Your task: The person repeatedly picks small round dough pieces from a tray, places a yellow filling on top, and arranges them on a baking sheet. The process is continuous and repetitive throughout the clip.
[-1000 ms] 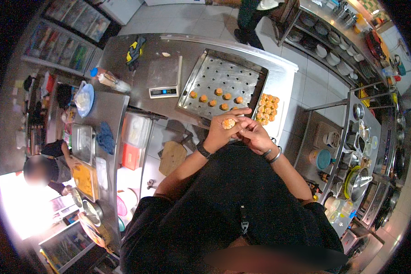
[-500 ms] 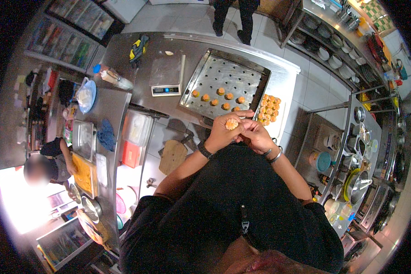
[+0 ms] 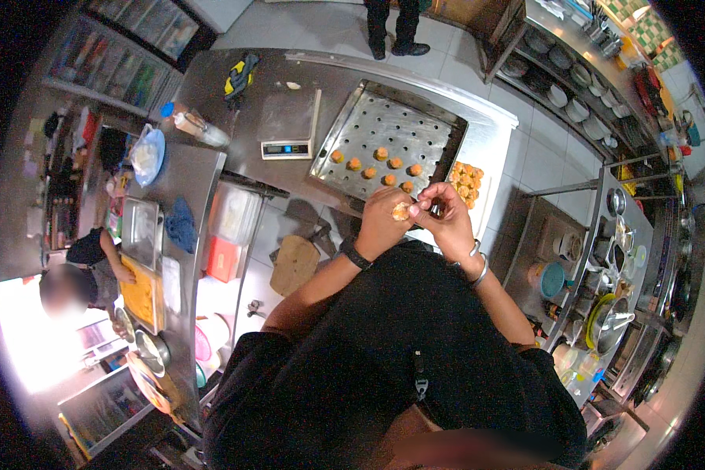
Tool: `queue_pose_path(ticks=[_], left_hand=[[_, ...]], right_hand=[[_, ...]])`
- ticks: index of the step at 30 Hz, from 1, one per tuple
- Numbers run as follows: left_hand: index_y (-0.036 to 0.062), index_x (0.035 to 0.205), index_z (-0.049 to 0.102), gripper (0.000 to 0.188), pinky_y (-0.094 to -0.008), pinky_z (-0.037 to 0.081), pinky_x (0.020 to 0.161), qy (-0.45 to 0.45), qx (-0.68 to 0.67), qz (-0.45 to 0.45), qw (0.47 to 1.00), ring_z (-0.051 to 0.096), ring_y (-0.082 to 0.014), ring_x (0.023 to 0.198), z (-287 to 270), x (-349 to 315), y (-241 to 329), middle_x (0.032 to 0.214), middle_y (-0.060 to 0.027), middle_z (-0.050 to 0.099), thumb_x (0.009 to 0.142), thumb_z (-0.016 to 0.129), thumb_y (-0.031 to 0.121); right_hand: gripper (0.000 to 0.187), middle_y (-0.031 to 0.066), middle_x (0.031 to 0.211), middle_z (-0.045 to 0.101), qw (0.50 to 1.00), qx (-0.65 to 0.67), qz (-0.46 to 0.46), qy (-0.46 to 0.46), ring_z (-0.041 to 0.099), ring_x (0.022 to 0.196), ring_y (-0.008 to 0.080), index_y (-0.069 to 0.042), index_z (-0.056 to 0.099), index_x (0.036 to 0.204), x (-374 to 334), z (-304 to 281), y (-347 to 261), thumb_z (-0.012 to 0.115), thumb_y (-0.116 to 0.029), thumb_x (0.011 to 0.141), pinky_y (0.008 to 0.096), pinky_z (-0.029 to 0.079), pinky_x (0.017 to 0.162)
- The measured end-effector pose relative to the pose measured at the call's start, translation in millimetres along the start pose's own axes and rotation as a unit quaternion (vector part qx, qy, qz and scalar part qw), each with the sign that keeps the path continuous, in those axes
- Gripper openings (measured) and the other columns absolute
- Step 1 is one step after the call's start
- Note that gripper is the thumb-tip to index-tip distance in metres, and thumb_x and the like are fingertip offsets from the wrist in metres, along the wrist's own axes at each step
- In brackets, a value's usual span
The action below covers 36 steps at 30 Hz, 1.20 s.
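A small round dumpling (image 3: 400,211) with an orange, crumbly-looking top sits in my left hand (image 3: 380,225), framed by its curled thumb and forefinger. Close against its right side, my right hand (image 3: 450,223) pinches with thumb and forefinger at the dumpling's edge, its other fingers bent and raised. Just beyond both hands lies a perforated metal tray (image 3: 399,117), with several orange-topped dumplings (image 3: 381,153) spaced over its near part. More of them stand packed together in a cluster (image 3: 466,182) to the right of the tray, partly hidden by my right hand.
A digital scale (image 3: 287,129) stands left of the tray, with a yellow-black glove-like item (image 3: 240,76) behind it. A bottle (image 3: 200,129) lies farther left. Another person (image 3: 106,266) works at the left counter; someone's legs (image 3: 392,27) show beyond the table. Shelves hold bowls (image 3: 576,110).
My right hand has turned and its fingers have lifted, while the thumb stays by the dumpling. My left hand now covers more of the dumpling. The feet beyond the table have shifted.
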State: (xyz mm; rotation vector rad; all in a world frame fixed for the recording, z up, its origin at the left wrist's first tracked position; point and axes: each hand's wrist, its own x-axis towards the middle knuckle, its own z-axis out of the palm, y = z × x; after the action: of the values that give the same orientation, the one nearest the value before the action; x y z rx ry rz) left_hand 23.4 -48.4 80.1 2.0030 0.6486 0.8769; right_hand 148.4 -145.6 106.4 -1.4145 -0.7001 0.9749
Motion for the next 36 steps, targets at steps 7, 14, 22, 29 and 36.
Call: queue_pose_path(ticks=[7, 14, 22, 29, 36], left_hand=[[0.0051, 0.074, 0.061, 0.022, -0.0407, 0.049, 0.077, 0.011, 0.021, 0.020, 1.000, 0.064, -0.0330, 0.080, 2.9, -1.2, -2.5, 0.076, -0.0110, 0.065, 0.076, 0.080, 0.017], [0.0056, 0.073, 0.061, 0.023, -0.0416, 0.049, 0.076, 0.017, 0.037, 0.036, 0.999, 0.064, -0.0340, 0.077, 2.7, 0.4, -1.9, 0.074, -0.0114, 0.064, 0.078, 0.080, 0.019], [0.0077, 0.069, 0.059, 0.028, -0.0429, 0.050, 0.083, 0.012, 0.016, 0.069, 0.997, 0.062, -0.0329, 0.070, 4.2, -0.9, -7.8, 0.071, -0.0096, 0.063, 0.079, 0.081, 0.022], [0.0048, 0.079, 0.064, 0.021, -0.0378, 0.051, 0.079, 0.011, -0.031, -0.058, 0.998, 0.064, -0.0261, 0.071, 2.7, -3.8, 1.2, 0.071, -0.0089, 0.065, 0.087, 0.076, 0.020], [0.0021, 0.088, 0.066, 0.023, -0.0279, 0.051, 0.065, 0.060, -0.411, -0.272, 0.868, 0.062, -0.0113, 0.064, 0.3, -4.2, -20.4, 0.076, -0.0043, 0.068, 0.094, 0.072, 0.023]], right_hand=[[0.045, -0.0007, 0.094, 0.056, 0.998, -0.060, -0.018, -0.005, 0.053, 0.087, 0.0078, -0.005, 0.053, 0.107, 1.1, 2.2, -2.3, 0.086, -0.009, 0.077, 0.0242, 0.049, 0.078], [0.055, 0.0037, 0.099, 0.056, 0.988, -0.126, -0.090, -0.008, 0.055, 0.091, 0.0116, -0.004, 0.050, 0.115, -0.7, 13.8, -6.1, 0.087, -0.011, 0.076, 0.0259, 0.049, 0.081], [0.053, 0.0031, 0.099, 0.056, 0.998, -0.058, -0.020, -0.022, 0.053, 0.087, 0.0095, -0.005, 0.049, 0.119, -1.2, 12.5, -5.0, 0.084, -0.007, 0.080, 0.0254, 0.049, 0.080], [0.046, 0.0008, 0.100, 0.054, 0.996, -0.004, -0.074, 0.055, 0.049, 0.085, 0.0062, -0.006, 0.049, 0.119, 5.1, 9.2, 2.3, 0.078, -0.002, 0.084, 0.0205, 0.046, 0.074], [0.046, 0.0037, 0.097, 0.057, 0.981, -0.157, -0.082, 0.083, 0.053, 0.075, 0.0107, -0.007, 0.054, 0.119, 0.5, 3.3, -6.5, 0.079, -0.001, 0.080, 0.0260, 0.049, 0.067]])
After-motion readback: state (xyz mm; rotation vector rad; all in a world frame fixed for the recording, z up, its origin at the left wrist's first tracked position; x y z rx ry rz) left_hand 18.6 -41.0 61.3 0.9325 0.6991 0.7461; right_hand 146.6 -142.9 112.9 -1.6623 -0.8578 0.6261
